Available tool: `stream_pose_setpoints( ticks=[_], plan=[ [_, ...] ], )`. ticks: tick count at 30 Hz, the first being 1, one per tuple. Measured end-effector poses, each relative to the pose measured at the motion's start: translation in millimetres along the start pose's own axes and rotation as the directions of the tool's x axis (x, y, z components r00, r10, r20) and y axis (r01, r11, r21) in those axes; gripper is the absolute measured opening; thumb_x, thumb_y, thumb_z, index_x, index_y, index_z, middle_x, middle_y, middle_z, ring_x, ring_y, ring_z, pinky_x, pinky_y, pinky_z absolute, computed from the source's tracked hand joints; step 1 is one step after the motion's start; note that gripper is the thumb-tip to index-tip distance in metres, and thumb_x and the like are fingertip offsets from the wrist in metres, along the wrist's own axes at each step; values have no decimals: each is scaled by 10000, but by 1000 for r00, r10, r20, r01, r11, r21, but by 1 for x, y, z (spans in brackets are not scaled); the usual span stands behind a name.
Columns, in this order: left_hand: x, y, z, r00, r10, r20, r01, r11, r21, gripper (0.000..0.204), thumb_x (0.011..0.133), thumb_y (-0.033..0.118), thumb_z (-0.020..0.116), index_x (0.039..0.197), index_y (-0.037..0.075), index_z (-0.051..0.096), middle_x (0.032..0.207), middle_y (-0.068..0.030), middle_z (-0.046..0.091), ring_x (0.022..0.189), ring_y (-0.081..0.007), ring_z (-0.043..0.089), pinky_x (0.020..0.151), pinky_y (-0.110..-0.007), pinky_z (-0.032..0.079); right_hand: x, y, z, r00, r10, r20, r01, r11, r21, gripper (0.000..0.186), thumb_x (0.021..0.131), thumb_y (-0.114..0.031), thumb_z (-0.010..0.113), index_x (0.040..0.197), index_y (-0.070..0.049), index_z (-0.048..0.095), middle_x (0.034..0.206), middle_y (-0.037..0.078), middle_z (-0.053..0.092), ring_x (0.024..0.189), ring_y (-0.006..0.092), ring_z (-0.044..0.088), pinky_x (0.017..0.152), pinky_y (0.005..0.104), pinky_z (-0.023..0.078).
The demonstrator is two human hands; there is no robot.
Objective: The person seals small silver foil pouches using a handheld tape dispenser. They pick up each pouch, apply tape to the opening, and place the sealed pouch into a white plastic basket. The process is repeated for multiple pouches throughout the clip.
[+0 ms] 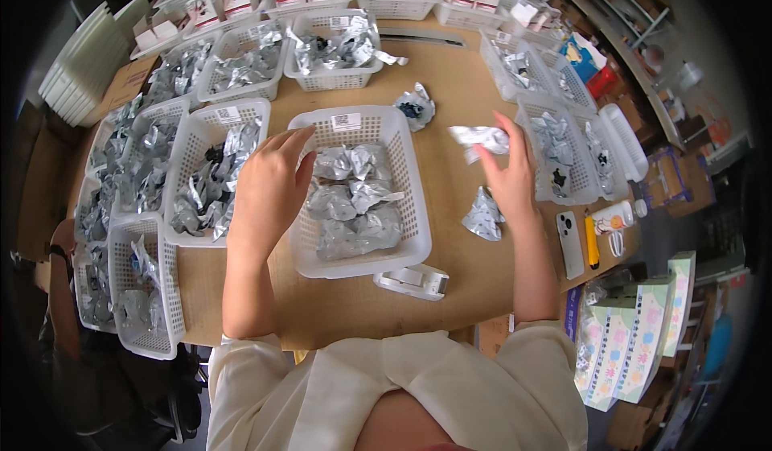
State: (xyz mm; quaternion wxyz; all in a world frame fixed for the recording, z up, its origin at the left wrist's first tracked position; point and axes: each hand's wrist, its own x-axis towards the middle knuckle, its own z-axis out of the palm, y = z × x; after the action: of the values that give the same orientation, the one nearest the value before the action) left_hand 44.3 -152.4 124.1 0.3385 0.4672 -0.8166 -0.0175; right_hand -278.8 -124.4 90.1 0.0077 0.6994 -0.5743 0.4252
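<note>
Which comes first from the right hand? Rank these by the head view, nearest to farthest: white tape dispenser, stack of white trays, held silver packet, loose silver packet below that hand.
1. Held silver packet: between the fingers of the right hand.
2. Loose silver packet: on the table, just below.
3. White tape dispenser: lower left.
4. Stack of white trays: far upper left.

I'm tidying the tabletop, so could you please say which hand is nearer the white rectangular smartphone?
Right: the right hand, holding a crinkled silver foil packet, is beyond and left of the smartphone. The left hand is farther left, near the central white perforated plastic basket.
</note>
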Motion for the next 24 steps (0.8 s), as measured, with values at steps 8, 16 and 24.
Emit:
stream_pose_setpoints(
  ticks=[8,16,24],
  plan=[
    [-12,1,-12,969,-70,237,112,980,-166,220,823,24,646,1038,-19,626,948,-185,668,811,-345,659,726,-386,517,-10,-100,102,597,-401,694,-8,863,505,435,865,-167,675,1174,31,443,1221,244,508,1154,376,503,956,425,425],
    [-22,-5,-7,859,82,505,8,985,-174,388,693,102,763,1014,1,569,1031,-158,619,981,-342,602,851,-412,480,7,-72,59,766,-298,569,17,895,445,588,900,-135,622,1389,43,349,1333,241,467,1256,377,449,1038,420,383],
    [-25,0,40,719,150,679,-79,988,-135,624,569,201,874,1052,40,514,1057,-139,544,1072,-335,524,909,-398,451,-28,40,-96,756,386,529,-220,911,-350,648,743,73,616,1357,3,419,1392,186,450,1311,332,414,1089,378,344]
  ],
)
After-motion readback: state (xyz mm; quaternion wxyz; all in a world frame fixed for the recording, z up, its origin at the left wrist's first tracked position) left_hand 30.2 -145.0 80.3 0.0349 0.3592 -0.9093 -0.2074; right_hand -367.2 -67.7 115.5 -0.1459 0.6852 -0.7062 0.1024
